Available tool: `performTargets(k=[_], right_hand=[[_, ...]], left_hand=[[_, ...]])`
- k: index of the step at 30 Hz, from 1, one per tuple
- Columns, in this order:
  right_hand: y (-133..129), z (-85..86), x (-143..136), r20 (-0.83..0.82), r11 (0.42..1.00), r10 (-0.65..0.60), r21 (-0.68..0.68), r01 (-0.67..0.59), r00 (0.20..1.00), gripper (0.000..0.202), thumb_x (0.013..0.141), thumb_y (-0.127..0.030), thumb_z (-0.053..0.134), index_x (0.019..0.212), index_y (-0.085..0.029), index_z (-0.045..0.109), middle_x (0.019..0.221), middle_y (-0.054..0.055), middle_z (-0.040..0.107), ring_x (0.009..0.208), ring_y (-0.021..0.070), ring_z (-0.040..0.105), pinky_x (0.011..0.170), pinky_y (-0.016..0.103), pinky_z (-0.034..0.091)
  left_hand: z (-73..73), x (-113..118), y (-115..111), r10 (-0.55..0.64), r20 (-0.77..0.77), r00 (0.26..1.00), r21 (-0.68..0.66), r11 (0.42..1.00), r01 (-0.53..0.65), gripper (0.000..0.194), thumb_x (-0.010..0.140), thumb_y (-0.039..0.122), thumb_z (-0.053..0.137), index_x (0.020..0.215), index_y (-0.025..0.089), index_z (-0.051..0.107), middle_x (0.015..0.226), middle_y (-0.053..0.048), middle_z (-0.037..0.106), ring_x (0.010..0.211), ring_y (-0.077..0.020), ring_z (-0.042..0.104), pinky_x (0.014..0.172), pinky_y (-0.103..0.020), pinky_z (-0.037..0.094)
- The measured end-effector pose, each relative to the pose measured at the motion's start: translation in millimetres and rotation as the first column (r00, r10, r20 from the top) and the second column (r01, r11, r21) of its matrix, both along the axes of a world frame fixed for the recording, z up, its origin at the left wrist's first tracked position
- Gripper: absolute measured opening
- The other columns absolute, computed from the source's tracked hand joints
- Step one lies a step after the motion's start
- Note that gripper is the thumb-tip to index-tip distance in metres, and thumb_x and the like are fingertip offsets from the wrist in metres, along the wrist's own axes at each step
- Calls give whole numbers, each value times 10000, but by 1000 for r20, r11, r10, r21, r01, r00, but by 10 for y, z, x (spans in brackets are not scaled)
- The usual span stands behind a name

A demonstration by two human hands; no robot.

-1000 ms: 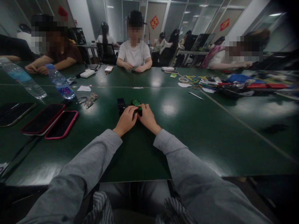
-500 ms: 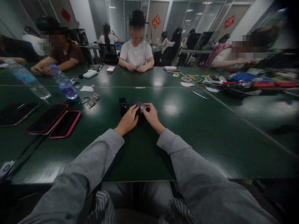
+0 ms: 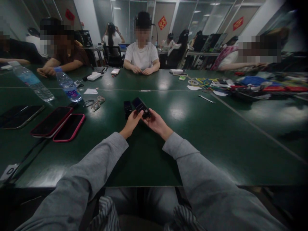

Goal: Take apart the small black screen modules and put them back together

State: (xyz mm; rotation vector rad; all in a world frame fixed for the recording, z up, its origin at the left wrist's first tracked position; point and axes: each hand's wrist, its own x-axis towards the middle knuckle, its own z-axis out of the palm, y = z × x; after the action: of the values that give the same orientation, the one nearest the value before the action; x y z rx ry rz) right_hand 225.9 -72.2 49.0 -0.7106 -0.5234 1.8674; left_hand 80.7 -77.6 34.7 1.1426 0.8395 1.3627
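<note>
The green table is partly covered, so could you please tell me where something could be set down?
Bare tabletop lies right of the right hand, nearer than the slim silvery object, and between the grey sleeves. The left side is crowded with phones, bottles and glasses; the far right holds a mixed pile.

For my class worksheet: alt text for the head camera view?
Left hand and right hand hold a black device at a green table, another dark object just left of it. Glasses lie farther left; a person in white sits opposite.
</note>
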Motion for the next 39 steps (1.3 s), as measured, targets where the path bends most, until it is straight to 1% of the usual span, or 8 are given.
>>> performTargets(k=[6,9,12,15,17,27,34,39], right_hand=[[28,-68,37,131,982,46,175,-68,990,210,798,-392,747,904,-248,637,821,-16,688,792,153,646,724,307,591],[78,-78,96,290,946,9,307,-102,957,246,765,-448,765,876,-253,664,824,-40,670,781,122,619,685,250,539],[121,-82,157,412,902,-55,411,-132,909,332,754,-519,755,952,-258,699,896,-35,684,817,111,614,697,234,504],[124,-81,181,422,900,-38,408,-153,906,441,751,-575,740,1058,-262,690,963,-8,700,846,129,629,737,264,508],[109,-78,177,421,901,-18,400,-168,907,471,728,-538,780,1094,-261,675,976,2,700,849,135,635,746,269,511],[46,7,176,501,890,-105,433,-143,859,524,696,-454,830,1145,-258,642,978,5,684,849,131,626,725,265,498],[48,6,193,536,860,-137,481,-168,833,479,714,-452,808,1116,-259,630,943,-11,675,863,128,620,737,265,487],[44,9,191,533,880,-147,455,-137,833,445,697,-433,814,1048,-235,624,904,-6,677,825,132,620,744,274,494]], left_hand=[[24,-51,-24,-56,119,991,-79,995,66,469,672,377,839,1060,171,675,1154,-82,697,1138,-231,639,1046,-403,465],[13,-58,-23,-12,94,996,-68,998,19,496,675,358,839,1099,167,668,1179,-87,694,1154,-224,633,1069,-400,445],[0,-48,-15,25,21,999,-56,998,-24,506,682,378,835,1104,155,670,1189,-108,694,1148,-229,636,1067,-405,441],[-13,-35,-3,30,-60,998,-36,999,-32,506,675,419,837,1066,140,678,1152,-121,702,1103,-231,650,1036,-396,456],[-22,-32,7,38,-88,995,-41,998,-42,509,687,464,822,1048,136,678,1122,-122,704,1060,-228,657,994,-384,479],[-63,-53,39,29,-101,994,-58,998,-35,526,729,529,775,1066,145,652,1095,-109,678,992,-205,648,893,-362,518],[-31,-59,11,20,-117,993,-75,997,-29,527,717,552,774,1026,147,640,1047,-93,667,946,-197,638,853,-351,507],[1,-62,-24,38,-148,988,-73,996,-49,504,703,568,775,940,149,623,955,-69,651,902,-188,630,853,-351,492]])
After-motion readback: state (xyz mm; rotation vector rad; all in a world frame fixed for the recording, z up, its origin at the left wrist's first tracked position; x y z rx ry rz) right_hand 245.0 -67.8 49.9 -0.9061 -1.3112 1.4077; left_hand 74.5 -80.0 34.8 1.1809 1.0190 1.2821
